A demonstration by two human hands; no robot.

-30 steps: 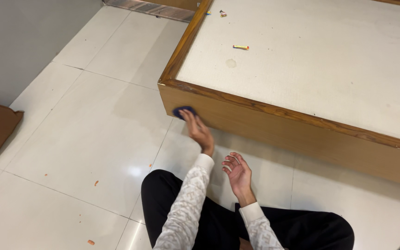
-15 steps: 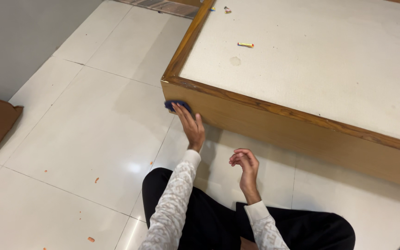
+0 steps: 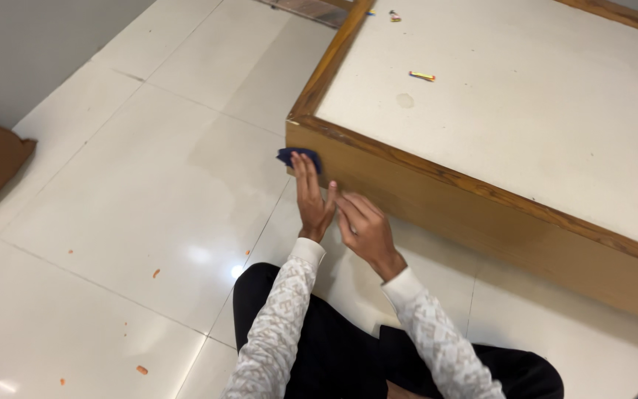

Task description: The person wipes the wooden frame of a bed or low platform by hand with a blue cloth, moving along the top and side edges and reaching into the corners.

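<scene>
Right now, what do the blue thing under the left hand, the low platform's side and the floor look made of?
Blue pad: soft cloth or sponge, matte; which one is unclear. Platform side: wood or wood-look laminate, brown grain, light sheen. Floor: glazed tile, seams and glare spots. The left hand presses the pad to the corner.

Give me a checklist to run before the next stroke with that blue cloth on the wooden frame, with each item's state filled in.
1. Blue cloth is under the left hand, pressed to the wooden frame near its corner: ok.
2. Right hand is empty and free to brace: ok, it sits beside the left hand with nothing visible in it.
3. Cloth clean enough to wipe: cannot tell, mostly covered by fingers.
4. Frame's side free of obstacles along its length: ok.
5. Floor free of debris: not ok, small orange crumbs are scattered there.
6. White panel free of debris: not ok, a small yellow scrap lies on it.
</scene>
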